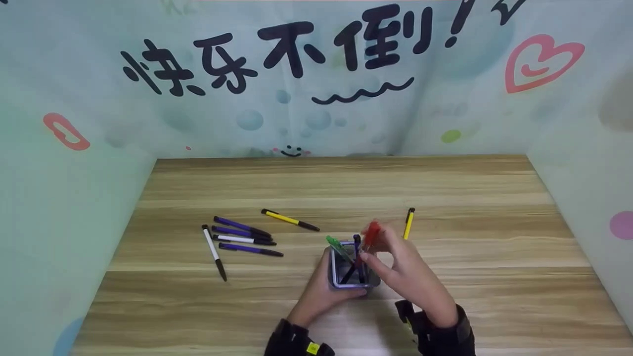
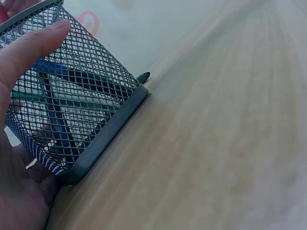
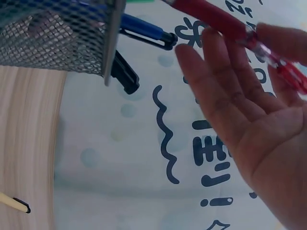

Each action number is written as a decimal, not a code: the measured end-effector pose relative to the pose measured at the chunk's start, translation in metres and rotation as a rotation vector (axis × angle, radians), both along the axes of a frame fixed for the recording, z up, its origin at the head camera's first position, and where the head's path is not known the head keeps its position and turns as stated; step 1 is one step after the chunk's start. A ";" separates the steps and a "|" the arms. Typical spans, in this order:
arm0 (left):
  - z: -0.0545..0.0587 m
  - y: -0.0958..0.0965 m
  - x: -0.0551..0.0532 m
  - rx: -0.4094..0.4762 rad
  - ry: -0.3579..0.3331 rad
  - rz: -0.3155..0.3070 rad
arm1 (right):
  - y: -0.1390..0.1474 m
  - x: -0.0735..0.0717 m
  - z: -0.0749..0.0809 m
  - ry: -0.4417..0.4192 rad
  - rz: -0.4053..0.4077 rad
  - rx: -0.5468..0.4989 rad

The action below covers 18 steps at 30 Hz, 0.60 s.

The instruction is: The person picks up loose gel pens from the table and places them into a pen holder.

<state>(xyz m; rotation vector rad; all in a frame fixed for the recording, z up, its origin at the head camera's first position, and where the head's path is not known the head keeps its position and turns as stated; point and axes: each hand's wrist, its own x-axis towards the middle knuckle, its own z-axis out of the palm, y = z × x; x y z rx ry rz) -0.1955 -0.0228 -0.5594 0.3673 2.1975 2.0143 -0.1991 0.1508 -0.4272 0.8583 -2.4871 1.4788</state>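
Note:
My left hand [image 1: 320, 289] grips a dark mesh pen holder [image 2: 103, 81] from the side, thumb across the mesh in the left wrist view. Its base is at the wooden table. Over the holder's rim [image 1: 353, 286], my right hand [image 1: 413, 277] pinches a red pen [image 3: 216, 18] between thumb and fingers, tilted; the head view does not show clearly whether its lower end is inside. A green pen [image 1: 338, 245], a blue pen [image 3: 144, 28] and a black-ended pen [image 3: 125, 74] stand in the holder, leaning different ways.
Left of the holder lie several blue pens [image 1: 250, 249] and two white pens [image 1: 214, 253] on the table [image 1: 163, 306]. A yellow pen [image 1: 289, 219] lies behind them, another yellow pen [image 1: 409, 223] behind my right hand. Printed cloth [image 1: 222, 123] walls the back and sides.

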 end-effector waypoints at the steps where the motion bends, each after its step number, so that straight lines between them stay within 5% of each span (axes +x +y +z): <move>1: 0.000 0.000 0.000 -0.005 0.003 -0.001 | -0.001 0.000 -0.001 0.011 0.004 0.038; 15: 0.000 0.000 0.000 0.034 0.009 -0.022 | -0.014 0.002 -0.013 -0.025 0.089 0.393; 18: 0.011 -0.001 0.003 0.029 0.007 -0.027 | -0.016 0.002 -0.014 -0.069 0.103 0.429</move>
